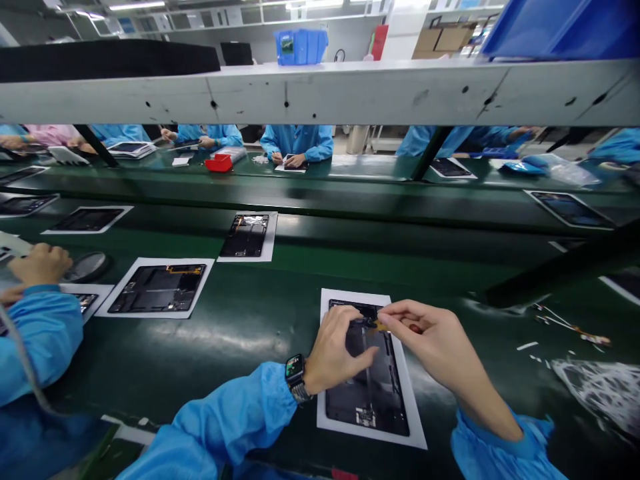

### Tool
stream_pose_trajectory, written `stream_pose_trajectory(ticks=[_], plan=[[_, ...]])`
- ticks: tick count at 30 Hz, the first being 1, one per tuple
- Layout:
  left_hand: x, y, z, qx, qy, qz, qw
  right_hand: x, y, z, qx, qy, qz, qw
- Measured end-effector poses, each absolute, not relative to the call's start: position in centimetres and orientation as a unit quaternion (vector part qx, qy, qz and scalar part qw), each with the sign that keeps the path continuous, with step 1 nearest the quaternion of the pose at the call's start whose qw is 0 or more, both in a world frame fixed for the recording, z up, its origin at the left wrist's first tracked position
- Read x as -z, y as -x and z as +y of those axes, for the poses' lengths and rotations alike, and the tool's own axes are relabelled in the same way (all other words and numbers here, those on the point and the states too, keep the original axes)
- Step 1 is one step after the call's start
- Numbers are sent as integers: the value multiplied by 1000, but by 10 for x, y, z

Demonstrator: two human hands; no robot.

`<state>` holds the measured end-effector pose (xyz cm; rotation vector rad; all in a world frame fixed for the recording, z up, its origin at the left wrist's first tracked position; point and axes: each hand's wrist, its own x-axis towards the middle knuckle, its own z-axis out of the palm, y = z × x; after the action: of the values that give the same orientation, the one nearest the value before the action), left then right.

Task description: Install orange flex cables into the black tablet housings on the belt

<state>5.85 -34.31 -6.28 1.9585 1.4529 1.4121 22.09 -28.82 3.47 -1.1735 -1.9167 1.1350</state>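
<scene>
An opened black tablet chassis (373,390) lies on a white sheet (415,427) on the green belt in front of me. My left hand (337,350), with a watch on the wrist, rests on the chassis with fingers curled against its upper part. My right hand (433,340) is pinched on a small orange-brown flex strip (381,326) at the chassis's top edge. Both hands meet near the top of the device.
More open chassis on white sheets (159,288) (247,235) lie along the belt. A co-worker's hand and blue sleeve (37,313) are at the left. Scraps and a wire (570,327) lie at the right. A grey shelf beam (320,93) runs overhead; a red tray (219,162) sits far back.
</scene>
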Motion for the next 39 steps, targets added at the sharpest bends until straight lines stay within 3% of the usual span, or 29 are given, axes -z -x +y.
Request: stream_pose_trajectory(ticks=[5,13,18,24,31,39], plan=[[72,-51,-338,-462,-731,481,146,-26,-224,-275,-449,446,-721,283],[87,-23,-352,-372,-810,454,19,-4,-223,-245,-444,451,-736,239],[85,-8,-362,-349,-826,442,-33,28,-208,-225,-459,424,-762,172],[89,-5,-361,-311,-846,428,-74,61,-168,-208,-391,400,-824,89],[102,-11,-347,-328,-830,446,-64,72,-145,-189,-355,423,-832,57],[109,-12,-346,-314,-831,457,-39,77,-134,-169,-336,455,-824,-37]])
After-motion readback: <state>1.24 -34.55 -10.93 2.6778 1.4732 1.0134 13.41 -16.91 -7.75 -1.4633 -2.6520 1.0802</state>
